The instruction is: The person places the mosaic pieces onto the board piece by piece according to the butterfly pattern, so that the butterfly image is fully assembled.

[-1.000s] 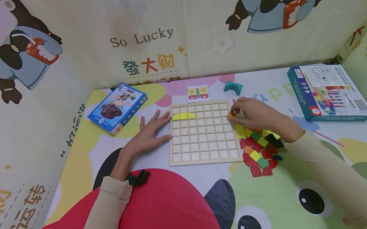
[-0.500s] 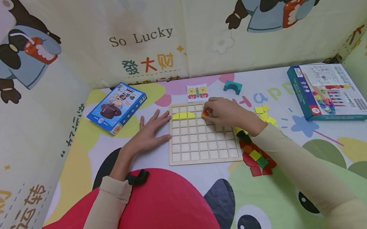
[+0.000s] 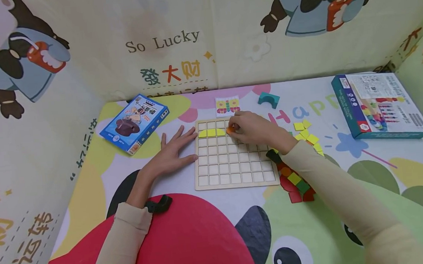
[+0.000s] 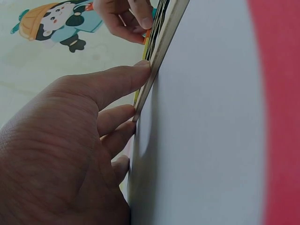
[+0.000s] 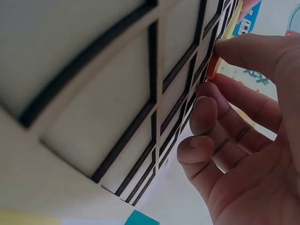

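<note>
My right hand (image 3: 254,129) pinches a small orange tile (image 5: 213,67) between thumb and index finger, right at the wooden grid board (image 3: 236,181). The tile is just right of a row of yellow tiles (image 3: 211,133) lying in the board's second row from the top. In the head view the fingers partly cover this orange tile. My left hand (image 3: 174,153) lies with spread fingers at the board's left edge, thumb and fingertips touching the rim. Above the board lies a small card (image 3: 227,105) with a butterfly pattern in coloured squares.
Loose red, green, yellow and orange tiles (image 3: 293,179) are piled right of the board, partly under the right forearm. More yellow tiles (image 3: 300,126) lie behind. A teal arch-shaped block (image 3: 268,100) sits at the back; a blue box (image 3: 135,124) stands left, a larger box (image 3: 381,108) right.
My right hand has carried the orange tile left from the board's right edge to beside the yellow tiles. The left hand has stayed in place.
</note>
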### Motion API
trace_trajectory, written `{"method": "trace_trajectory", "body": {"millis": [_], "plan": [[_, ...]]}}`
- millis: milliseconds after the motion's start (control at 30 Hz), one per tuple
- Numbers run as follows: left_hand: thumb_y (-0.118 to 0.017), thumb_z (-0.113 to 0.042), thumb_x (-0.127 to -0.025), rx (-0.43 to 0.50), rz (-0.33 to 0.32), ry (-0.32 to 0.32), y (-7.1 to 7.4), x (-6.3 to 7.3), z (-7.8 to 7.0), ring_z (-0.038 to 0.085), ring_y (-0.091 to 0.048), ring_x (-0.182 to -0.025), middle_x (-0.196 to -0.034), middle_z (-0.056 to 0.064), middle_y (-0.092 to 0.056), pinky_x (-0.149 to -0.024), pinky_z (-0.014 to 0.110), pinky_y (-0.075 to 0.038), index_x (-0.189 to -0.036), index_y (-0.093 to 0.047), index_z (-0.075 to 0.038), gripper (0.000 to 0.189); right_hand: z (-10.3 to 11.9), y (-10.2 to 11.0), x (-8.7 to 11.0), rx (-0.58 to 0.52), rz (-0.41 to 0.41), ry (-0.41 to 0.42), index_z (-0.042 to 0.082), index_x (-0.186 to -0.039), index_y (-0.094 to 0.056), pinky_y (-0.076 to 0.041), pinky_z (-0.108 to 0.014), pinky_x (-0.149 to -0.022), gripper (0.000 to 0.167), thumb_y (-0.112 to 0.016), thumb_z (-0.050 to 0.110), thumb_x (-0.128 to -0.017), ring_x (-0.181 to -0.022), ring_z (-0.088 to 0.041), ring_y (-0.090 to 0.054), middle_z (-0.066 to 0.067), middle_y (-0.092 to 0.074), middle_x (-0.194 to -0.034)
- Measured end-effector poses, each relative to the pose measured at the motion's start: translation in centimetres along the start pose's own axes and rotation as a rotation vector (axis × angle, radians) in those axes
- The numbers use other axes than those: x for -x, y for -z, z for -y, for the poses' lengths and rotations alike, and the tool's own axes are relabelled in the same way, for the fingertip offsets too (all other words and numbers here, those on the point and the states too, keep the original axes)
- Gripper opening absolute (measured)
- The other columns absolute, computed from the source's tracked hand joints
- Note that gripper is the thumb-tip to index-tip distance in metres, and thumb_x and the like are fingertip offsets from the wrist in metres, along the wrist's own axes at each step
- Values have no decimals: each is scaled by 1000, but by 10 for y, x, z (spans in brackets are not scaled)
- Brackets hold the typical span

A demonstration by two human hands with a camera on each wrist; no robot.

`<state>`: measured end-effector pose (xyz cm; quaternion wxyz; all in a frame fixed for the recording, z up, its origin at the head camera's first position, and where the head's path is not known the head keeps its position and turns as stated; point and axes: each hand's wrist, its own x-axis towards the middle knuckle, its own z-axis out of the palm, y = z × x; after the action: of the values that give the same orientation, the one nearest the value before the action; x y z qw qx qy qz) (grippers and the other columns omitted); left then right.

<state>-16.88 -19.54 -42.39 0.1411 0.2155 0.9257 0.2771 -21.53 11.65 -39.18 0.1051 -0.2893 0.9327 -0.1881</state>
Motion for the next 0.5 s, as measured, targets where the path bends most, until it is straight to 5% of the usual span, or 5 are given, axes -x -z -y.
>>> {"method": "trace_trajectory", "body": {"millis": [500], "plan": [[-69,-48,-98,5,1,-1,0,0,-1,24,2,-170,-178,-9,-23,-127,71,20,-167,-36,-27,79,-1,1,7,-16,-12,15,6,-125,-74,-61,-38,-88,34,-77,26,-98,-100,-23,-62,-10,-70,-112]]}}
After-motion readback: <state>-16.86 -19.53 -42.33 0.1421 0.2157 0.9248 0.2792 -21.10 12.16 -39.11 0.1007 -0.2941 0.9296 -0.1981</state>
